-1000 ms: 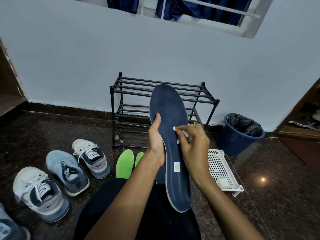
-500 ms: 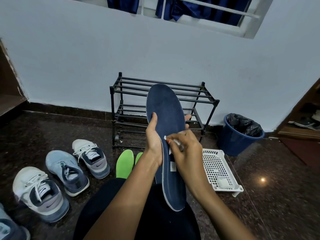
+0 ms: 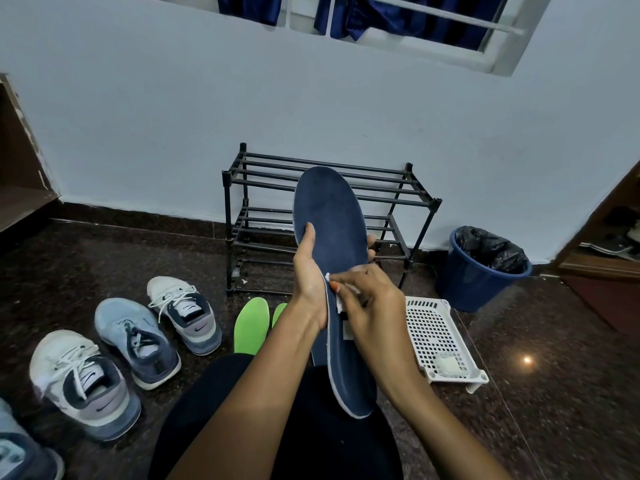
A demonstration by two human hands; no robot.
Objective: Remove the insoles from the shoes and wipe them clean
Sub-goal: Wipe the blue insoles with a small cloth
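From the head view, a long dark blue foam insole with a pale rim (image 3: 332, 220) is seen held upright over the lap, toe end up in front of a black metal two-tier shoe rack (image 3: 381, 188) and heel end down against dark clothing. It is gripped near its middle by the left hand (image 3: 310, 289) — the thumb is laid along the front face and the fingers are wrapped behind, their tips showing at the far edge. A small white wipe (image 3: 339, 303) is pinched in the curled fingers of the right hand (image 3: 370, 306) and pressed against the insole's left edge, just beside the left palm.

On the dark speckled stone floor (image 3: 554, 375), two bright green insoles (image 3: 251, 327) are laid side by side behind the left forearm. To their left a white-and-grey trainer (image 3: 183, 313), a light blue trainer (image 3: 138, 341) and a second white-and-grey trainer (image 3: 83, 382) are lined up, with part of another shoe (image 3: 20, 455) cut off at the lower corner. To the right, a white perforated plastic basket (image 3: 433, 330) is set on the floor — a crumpled white wad (image 3: 448, 365) lies in it. A blue plastic bucket lined with a black bag (image 3: 474, 285) stands beyond it, against the pale wall.
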